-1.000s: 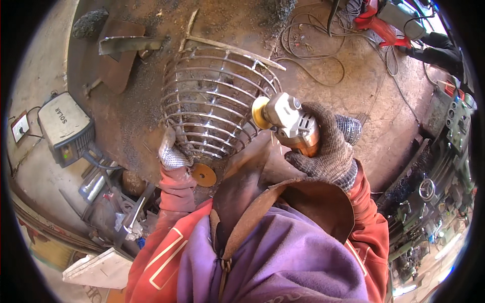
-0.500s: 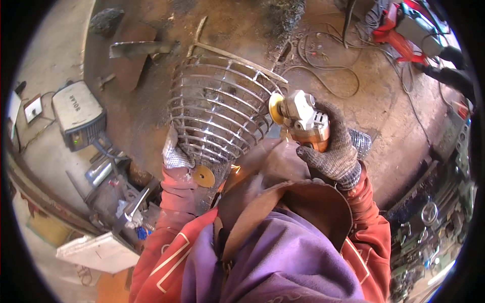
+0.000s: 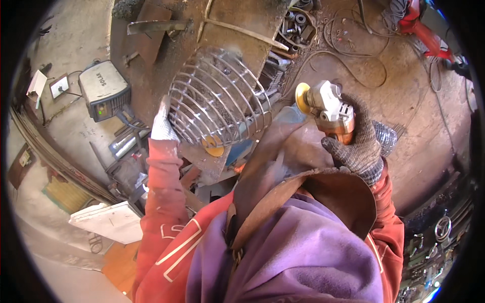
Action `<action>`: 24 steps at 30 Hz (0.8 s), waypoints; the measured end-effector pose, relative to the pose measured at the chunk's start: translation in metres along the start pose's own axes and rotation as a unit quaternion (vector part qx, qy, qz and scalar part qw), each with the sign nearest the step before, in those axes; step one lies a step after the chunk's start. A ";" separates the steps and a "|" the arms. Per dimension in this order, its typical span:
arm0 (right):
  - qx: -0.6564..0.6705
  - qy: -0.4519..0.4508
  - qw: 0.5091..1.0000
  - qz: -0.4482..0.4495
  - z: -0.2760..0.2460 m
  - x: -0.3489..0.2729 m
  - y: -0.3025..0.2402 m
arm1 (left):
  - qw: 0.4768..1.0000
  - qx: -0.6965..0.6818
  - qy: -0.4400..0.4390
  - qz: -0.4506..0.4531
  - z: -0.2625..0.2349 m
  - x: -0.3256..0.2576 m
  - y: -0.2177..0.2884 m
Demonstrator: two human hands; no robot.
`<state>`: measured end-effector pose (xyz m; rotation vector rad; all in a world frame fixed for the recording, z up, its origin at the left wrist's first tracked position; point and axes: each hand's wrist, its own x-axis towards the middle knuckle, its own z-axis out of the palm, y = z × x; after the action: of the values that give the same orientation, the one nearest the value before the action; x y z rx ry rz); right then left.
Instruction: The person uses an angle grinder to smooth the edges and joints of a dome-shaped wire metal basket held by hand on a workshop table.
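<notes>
A round cage of welded metal bars (image 3: pixel 217 101) is tilted over the worktable, and its left side is in my left hand (image 3: pixel 164 122), gloved in white; some of those fingers are hidden behind the bars. My right hand (image 3: pixel 361 146), in a grey knit glove, is wrapped round the body of an angle grinder (image 3: pixel 331 108). The grinder's yellow disc (image 3: pixel 302 98) points left, apart from the cage's right rim. Another yellow disc (image 3: pixel 214 146) shows below the cage, partly behind its bars. A brown leather apron (image 3: pixel 283 146) hangs under both arms.
On the left stands a boxy welding machine (image 3: pixel 104 86). A metal rod frame (image 3: pixel 242 34) lies at the table's far side, near a bin of metal parts (image 3: pixel 298 30). Cables (image 3: pixel 353 76) loop over the floor. Tools (image 3: pixel 429 247) crowd the lower right.
The cage has turned and tipped in my left hand. The grinder has moved right, away from it, and the sparks are gone. The whole view has shifted too.
</notes>
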<state>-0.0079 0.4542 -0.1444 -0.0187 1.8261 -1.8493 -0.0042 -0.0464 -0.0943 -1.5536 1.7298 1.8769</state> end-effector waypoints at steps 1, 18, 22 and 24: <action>0.037 0.000 0.999 -0.011 0.006 -0.004 0.008 | 1.000 -0.012 0.008 0.011 0.004 0.006 0.004; -0.107 0.088 0.968 -0.209 0.118 -0.040 0.030 | 0.999 -0.032 -0.029 0.020 -0.009 0.100 -0.011; -0.139 0.159 0.944 -0.252 0.134 -0.017 0.021 | 0.998 -0.006 -0.053 0.023 -0.001 0.098 -0.011; -0.148 0.140 0.953 -0.226 0.137 -0.026 0.006 | 0.999 0.026 -0.030 0.030 -0.013 0.114 -0.012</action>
<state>0.0676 0.3375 -0.1288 -0.3251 2.4496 -1.9255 -0.0405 -0.1101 -0.1839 -1.4281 1.8026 1.8707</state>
